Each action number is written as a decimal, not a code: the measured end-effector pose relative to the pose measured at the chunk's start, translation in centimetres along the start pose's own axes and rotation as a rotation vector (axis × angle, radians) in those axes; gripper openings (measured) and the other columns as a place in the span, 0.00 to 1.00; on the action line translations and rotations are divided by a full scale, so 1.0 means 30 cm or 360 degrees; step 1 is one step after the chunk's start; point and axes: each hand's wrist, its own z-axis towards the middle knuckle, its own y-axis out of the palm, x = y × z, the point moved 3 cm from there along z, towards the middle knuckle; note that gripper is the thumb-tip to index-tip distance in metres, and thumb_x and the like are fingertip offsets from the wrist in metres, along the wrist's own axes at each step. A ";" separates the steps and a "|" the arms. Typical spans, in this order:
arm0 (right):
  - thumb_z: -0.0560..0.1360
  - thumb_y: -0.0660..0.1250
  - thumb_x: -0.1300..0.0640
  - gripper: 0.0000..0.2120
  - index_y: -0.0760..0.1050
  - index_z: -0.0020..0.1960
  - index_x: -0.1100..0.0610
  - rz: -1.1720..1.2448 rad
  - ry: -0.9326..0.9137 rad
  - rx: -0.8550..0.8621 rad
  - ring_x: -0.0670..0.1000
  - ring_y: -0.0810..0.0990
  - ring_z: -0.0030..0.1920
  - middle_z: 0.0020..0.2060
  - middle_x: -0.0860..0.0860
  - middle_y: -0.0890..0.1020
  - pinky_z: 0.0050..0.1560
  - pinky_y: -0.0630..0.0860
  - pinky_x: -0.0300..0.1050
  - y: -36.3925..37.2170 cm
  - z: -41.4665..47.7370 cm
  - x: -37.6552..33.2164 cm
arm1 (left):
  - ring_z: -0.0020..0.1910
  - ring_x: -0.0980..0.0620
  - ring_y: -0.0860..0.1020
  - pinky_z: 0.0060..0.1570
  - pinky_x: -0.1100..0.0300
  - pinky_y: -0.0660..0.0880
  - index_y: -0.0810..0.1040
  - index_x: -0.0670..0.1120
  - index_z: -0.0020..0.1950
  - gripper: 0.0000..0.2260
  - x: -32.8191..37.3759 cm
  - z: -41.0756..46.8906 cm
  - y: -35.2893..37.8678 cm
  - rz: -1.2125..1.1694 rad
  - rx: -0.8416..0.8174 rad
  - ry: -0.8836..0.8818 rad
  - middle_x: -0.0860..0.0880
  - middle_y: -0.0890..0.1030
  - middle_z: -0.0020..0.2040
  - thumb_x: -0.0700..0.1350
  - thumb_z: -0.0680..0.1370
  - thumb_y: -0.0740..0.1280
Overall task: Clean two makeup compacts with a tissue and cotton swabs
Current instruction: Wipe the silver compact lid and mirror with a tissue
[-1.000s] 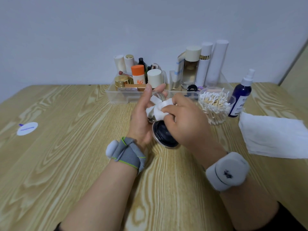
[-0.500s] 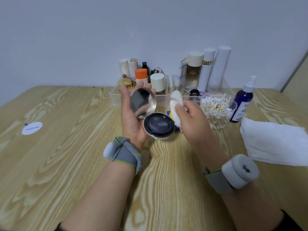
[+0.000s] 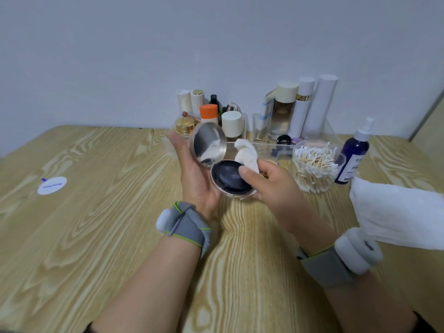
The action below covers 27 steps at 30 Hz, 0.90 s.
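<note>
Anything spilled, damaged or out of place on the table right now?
Nothing stands out. The open compact sits intact in the left hand, the right hand pinches the tissue, and the cotton swabs are in their jar.

The clear organizer [image 3: 262, 150] reads "nice Day" on its front wall; other labels are blurred.
</note>
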 end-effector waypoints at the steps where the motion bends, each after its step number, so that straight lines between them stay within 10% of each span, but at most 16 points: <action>1: 0.78 0.65 0.57 0.06 0.81 0.52 0.53 0.0057 0.0006 0.0014 0.53 0.83 0.52 0.47 0.51 0.85 0.58 0.77 0.60 0.002 -0.001 -0.002 | 0.63 0.39 0.70 0.72 0.41 0.59 0.69 0.41 0.70 0.45 -0.013 -0.001 0.001 0.0036 -0.0050 -0.0062 0.38 0.71 0.62 0.75 0.69 0.58; 6: 0.78 0.65 0.56 0.06 0.81 0.49 0.50 0.0048 -0.0072 0.0141 0.53 0.83 0.52 0.48 0.50 0.85 0.58 0.77 0.62 -0.004 0.000 -0.007 | 0.62 0.38 0.75 0.70 0.43 0.65 0.69 0.36 0.70 0.48 -0.064 -0.012 -0.005 0.0192 -0.0063 -0.0296 0.37 0.76 0.62 0.67 0.63 0.75; 10: 0.76 0.64 0.48 0.07 0.81 0.49 0.46 -0.0049 -0.0100 0.0208 0.51 0.83 0.51 0.47 0.49 0.85 0.56 0.77 0.62 -0.010 0.004 -0.011 | 0.56 0.43 0.76 0.65 0.46 0.69 0.72 0.38 0.67 0.28 -0.074 -0.033 0.015 0.0265 -0.0140 -0.0519 0.40 0.77 0.57 0.60 0.79 0.61; 14: 0.71 0.58 0.35 0.18 0.80 0.49 0.44 -0.0101 -0.0047 0.0272 0.55 0.82 0.51 0.51 0.55 0.82 0.56 0.76 0.63 -0.011 0.016 -0.003 | 0.58 0.46 0.76 0.62 0.52 0.71 0.71 0.40 0.70 0.28 -0.073 -0.035 0.019 0.0223 -0.0146 -0.0643 0.41 0.77 0.59 0.60 0.80 0.58; 27: 0.80 0.57 0.43 0.27 0.75 0.47 0.68 -0.0041 -0.0171 0.0438 0.54 0.80 0.37 0.44 0.67 0.78 0.33 0.77 0.42 -0.059 0.004 -0.028 | 0.58 0.45 0.78 0.68 0.52 0.67 0.76 0.43 0.43 0.16 -0.004 0.012 -0.033 -0.0070 0.0207 -0.0280 0.44 0.80 0.50 0.54 0.81 0.60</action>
